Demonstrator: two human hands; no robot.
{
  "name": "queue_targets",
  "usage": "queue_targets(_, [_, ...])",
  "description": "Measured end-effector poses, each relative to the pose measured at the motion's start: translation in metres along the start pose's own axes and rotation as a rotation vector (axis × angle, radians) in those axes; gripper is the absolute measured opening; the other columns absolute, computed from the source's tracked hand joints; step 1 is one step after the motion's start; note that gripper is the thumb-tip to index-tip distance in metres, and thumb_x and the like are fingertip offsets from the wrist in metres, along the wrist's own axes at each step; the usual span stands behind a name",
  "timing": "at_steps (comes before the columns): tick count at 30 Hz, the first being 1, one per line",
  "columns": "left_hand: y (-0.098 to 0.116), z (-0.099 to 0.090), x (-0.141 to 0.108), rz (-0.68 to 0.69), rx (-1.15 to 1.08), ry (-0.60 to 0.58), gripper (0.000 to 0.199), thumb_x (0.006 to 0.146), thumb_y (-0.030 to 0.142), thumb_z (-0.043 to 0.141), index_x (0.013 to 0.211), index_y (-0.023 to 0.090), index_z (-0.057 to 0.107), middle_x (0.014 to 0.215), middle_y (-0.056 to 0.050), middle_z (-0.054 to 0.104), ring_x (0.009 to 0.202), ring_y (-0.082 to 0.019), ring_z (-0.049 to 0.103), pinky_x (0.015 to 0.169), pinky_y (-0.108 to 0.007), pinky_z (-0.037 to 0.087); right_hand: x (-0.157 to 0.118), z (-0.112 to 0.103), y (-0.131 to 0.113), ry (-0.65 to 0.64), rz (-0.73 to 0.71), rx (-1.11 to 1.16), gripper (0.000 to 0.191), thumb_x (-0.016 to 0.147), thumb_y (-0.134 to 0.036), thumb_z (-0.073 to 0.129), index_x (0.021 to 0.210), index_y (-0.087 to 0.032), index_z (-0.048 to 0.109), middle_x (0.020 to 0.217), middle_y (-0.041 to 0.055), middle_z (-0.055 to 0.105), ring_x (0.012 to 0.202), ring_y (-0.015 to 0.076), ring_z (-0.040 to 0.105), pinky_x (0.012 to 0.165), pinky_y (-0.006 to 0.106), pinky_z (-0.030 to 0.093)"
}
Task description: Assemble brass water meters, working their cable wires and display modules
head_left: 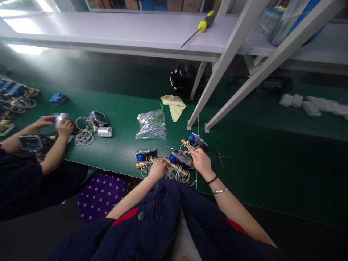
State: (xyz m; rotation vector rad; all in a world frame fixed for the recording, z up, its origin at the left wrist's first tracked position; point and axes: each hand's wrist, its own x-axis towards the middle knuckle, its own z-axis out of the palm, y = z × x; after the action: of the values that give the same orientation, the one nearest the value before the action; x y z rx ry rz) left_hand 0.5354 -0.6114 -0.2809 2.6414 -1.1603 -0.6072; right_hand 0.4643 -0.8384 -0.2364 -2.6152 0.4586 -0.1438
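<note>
Hands work at the near edge of the green surface (114, 152) — the left hand (157, 169) presses down on a brass pipe fitting with white wires (174, 168), grip closed on it. The right hand (200, 159) pinches the small grey meter box with a blue knob (179, 158) on top. It looks like a fitting-together step — steady holding matters.

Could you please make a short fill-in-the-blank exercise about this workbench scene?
1. The left hand rests on a ____-coloured pipe fitting.
2. The right hand touches a meter on the ____ table mat.
3. On the shelf lies a screwdriver with a ____ and black handle.

Missing words: brass; green; yellow
</note>
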Motion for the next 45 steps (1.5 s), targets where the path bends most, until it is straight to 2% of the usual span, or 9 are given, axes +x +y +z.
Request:
queue_targets(13, [0.002,-0.003,-0.002,-0.004,-0.005,-0.018,0.038,0.085,0.014,0.046,0.12,0.011,0.061,0.123,-0.014,0.059,0.115,-0.028,0.052,0.105,-0.044,0.035,0.005,0.002,-0.001,0.001,0.003,-0.036,0.022,0.091,-0.019,0.051,0.094,-0.021,0.073,0.09,0.0048,0.058,0.08,0.0157,0.057,0.063,0.023,0.041])
queue_targets(29, [0.003,-0.006,-0.002,-0.02,-0.064,-0.018,0.04,0.083,0.011,0.048,0.121,0.013,0.06,0.124,-0.014,0.059,0.118,-0.027,0.051,0.107,-0.043,0.034,0.004,-0.001,-0.004,-0.069,-0.003,-0.082,0.026,0.093,-0.018,0.046,0.098,-0.022,0.072,0.094,0.0047,0.059,0.081,0.0154,0.056,0.064,0.023,0.041])
queue_targets(33, [0.009,-0.008,0.001,-0.108,-0.102,0.006,0.038,0.082,0.013,0.049,0.118,0.013,0.06,0.125,-0.012,0.059,0.117,-0.026,0.052,0.105,-0.04,0.036,0.01,0.003,-0.01,-0.119,-0.008,-0.116,0.026,0.093,-0.018,0.047,0.099,-0.022,0.072,0.095,0.0056,0.06,0.083,0.0166,0.057,0.066,0.024,0.041])
queue_targets(36, [0.018,-0.012,0.008,-0.217,-0.128,0.036,0.036,0.084,0.021,0.049,0.116,0.011,0.06,0.117,-0.015,0.062,0.112,-0.029,0.055,0.098,-0.043,0.04,0.015,0.013,-0.02,-0.182,-0.032,-0.131,0.026,0.092,-0.018,0.049,0.097,-0.024,0.073,0.094,0.0055,0.061,0.081,0.0162,0.057,0.065,0.025,0.039])
queue_targets(41, [0.031,-0.013,0.025,-0.28,-0.197,-0.016,0.03,0.081,0.036,0.055,0.088,0.012,0.071,0.095,-0.015,0.068,0.097,-0.033,0.061,0.09,-0.046,0.043,0.016,0.032,-0.032,-0.259,-0.048,-0.126,0.026,0.088,-0.019,0.05,0.092,-0.025,0.075,0.088,0.0051,0.063,0.074,0.0155,0.058,0.059,0.025,0.037])
queue_targets(45, [0.04,-0.009,0.029,-0.333,-0.282,-0.031,0.029,0.078,0.034,0.057,0.082,0.01,0.074,0.091,-0.019,0.068,0.1,-0.037,0.059,0.093,-0.052,0.039,0.012,0.032,-0.035,-0.238,-0.06,-0.062,0.032,0.085,-0.021,0.044,0.094,-0.023,0.075,0.088,0.0079,0.064,0.08,0.0183,0.061,0.064,0.027,0.041])
